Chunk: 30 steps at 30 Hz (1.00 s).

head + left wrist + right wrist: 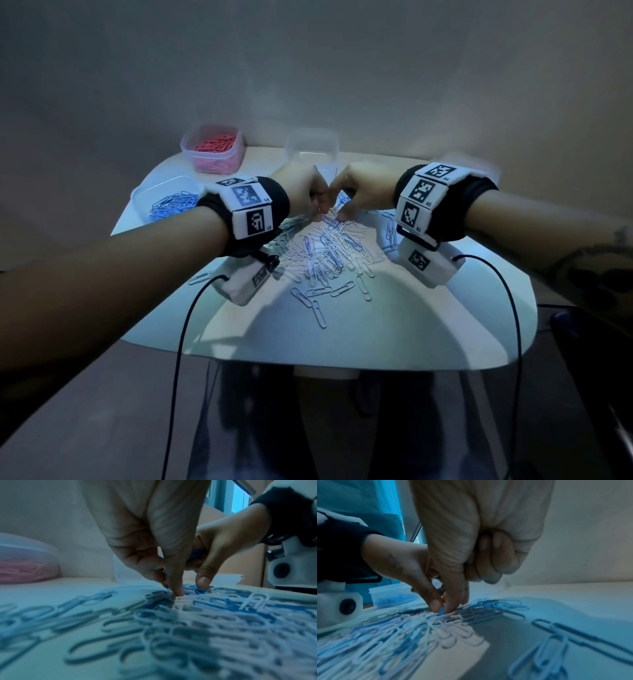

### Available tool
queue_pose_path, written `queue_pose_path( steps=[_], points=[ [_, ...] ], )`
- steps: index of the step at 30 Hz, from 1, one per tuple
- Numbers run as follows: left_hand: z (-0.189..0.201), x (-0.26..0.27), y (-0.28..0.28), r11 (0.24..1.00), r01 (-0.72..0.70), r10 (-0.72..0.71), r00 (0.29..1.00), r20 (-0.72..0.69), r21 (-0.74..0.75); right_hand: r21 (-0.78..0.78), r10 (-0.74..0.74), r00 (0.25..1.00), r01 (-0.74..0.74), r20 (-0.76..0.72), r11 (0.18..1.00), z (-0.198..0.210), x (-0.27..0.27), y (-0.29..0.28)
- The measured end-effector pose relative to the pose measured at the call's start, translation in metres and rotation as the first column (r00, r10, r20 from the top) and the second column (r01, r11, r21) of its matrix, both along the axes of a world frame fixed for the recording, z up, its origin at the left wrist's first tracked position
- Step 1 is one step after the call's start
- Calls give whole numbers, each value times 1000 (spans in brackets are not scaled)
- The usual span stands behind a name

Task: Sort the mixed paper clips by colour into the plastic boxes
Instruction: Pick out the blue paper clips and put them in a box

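The wristbands carry square black-and-white coded tags with tiny lettering at their corners, too small to read; no brand shows anywhere.

Three clear plastic boxes stand at the far side of the white table. The far-left box holds pink paper clips. The low box at the left edge holds blue clips. The middle box, just behind the hands, looks clear; its contents cannot be told.

The mixed heap of blue and white paper clips lies mid-table between the wrists, with loose clips scattered toward the near edge.

Both hands meet at the far rim of the heap, fingertips down among the clips. The left hand has fingers and thumb drawn together in a pinch. The right hand curls its outer fingers into the palm while thumb and forefinger nip a blue clip — something blue also shows inside its curled fingers. What the left hand's pinch holds cannot be told.
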State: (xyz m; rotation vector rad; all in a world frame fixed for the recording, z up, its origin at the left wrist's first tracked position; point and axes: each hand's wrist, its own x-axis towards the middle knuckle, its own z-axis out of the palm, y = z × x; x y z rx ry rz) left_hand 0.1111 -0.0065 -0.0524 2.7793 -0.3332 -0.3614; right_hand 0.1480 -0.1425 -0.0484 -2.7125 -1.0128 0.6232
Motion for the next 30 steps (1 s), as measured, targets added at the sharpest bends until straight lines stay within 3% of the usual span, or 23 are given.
queue_pose_path(
  steps=[8,13,17,20,26,28,30],
  points=[
    [-4,1,2,996,74,-75,997,18,48,-113,38,997,-30,72,993,-1,-10,-1],
    [-7,-5,6,997,4,-4,1000,-1,-72,-156,66,998,-61,24,986,-2,-9,3],
    [-4,-7,6,944,-133,108,989,-98,-302,-98,9,993,-21,-118,995,2,-6,0],
    [5,-9,9,829,-249,171,965,-197,-501,9,-34,983,36,-179,999,13,-5,-6],
    [13,-23,12,499,-408,193,912,-361,-764,242,-113,941,196,-319,950,27,-11,-12],
    [11,-29,9,329,-481,199,877,-438,-813,296,-124,920,244,-372,923,29,-15,-12],
    [8,-36,2,83,-576,216,807,-550,-813,359,-125,890,302,-439,883,31,-22,-11]
  ],
)
